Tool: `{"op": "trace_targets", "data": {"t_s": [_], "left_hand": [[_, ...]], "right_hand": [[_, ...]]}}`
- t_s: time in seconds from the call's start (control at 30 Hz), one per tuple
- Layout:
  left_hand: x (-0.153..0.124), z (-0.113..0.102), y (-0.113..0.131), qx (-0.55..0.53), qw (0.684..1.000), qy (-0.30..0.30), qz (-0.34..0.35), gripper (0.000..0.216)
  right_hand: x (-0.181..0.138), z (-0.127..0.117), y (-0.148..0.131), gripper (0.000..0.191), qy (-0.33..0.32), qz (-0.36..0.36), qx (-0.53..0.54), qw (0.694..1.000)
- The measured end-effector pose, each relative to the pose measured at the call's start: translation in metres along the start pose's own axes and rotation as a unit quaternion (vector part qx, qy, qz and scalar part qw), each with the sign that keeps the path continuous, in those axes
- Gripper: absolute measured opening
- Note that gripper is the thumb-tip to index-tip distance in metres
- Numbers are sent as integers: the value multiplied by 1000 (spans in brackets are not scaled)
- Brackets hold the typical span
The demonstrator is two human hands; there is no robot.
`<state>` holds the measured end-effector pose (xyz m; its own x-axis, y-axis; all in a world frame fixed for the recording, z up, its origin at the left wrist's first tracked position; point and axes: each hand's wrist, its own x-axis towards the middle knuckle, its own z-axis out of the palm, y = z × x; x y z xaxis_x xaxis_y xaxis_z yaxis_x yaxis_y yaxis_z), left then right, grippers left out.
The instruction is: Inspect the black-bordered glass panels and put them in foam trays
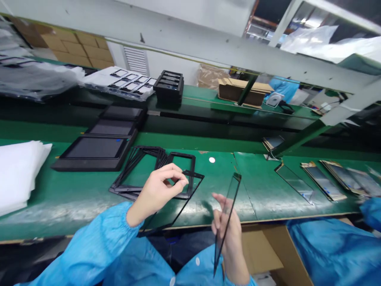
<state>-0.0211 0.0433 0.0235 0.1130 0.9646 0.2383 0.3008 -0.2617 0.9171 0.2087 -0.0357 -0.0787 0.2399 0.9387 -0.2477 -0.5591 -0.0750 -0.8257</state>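
My left hand point(162, 186) is closed, thumb and forefinger pinching the edge of a thin black rectangular frame point(195, 174) tilted above the bench front. In my right hand point(230, 230), a clear glass panel with a black border point(235, 186) stands nearly edge-on; the fingers show through it. Just behind my left hand, another black frame point(193, 163) lies flat on the green bench. Left of it are several fanned-out black frames point(125, 188), partly hidden by the hand.
Black trays with dark screens point(95, 147) stand at the left, beside a stack of white sheets point(18, 174). Several glass panels point(323, 180) lie at the right. A white round spot point(212, 159) marks the bench. Below is an open cardboard box point(279, 254), near a person's blue sleeve point(336, 246).
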Motion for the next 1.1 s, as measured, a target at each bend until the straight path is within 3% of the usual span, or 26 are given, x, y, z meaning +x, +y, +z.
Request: {"op": "trace_targets", "data": {"t_s": [0.13, 0.23, 0.33, 0.47, 0.6, 0.73, 0.9, 1.0, 1.1], "left_hand": [[0, 7, -5, -38, 998, -37, -40, 27], [15, 2, -17, 33, 998, -45, -22, 31], [64, -15, -30, 117, 993, -8, -23, 25], [147, -47, -46, 220, 971, 18, -90, 22], [184, -71, -55, 251, 958, 23, -139, 35], [162, -67, -58, 181, 971, -33, -153, 31], [85, -20, -58, -18, 972, -173, -159, 53], [49, 2, -54, -105, 963, -188, -163, 52], [32, 5, -49, -158, 955, -180, -176, 47]], "right_hand": [[21, 23, 10, 45, -140, 67, 68, 986], [31, 25, 17, 47, -159, 43, 77, 983], [38, 16, 17, 49, -149, 21, 74, 986], [39, 2, 12, 42, -126, 7, 63, 990], [30, -8, 14, 45, -89, 6, 65, 994], [25, -10, 16, 53, -62, 17, 60, 996], [27, 0, 7, 59, -105, 18, 22, 994], [28, 6, 3, 57, -134, 21, -13, 991], [27, 4, 3, 59, -128, 16, -34, 991]]}}
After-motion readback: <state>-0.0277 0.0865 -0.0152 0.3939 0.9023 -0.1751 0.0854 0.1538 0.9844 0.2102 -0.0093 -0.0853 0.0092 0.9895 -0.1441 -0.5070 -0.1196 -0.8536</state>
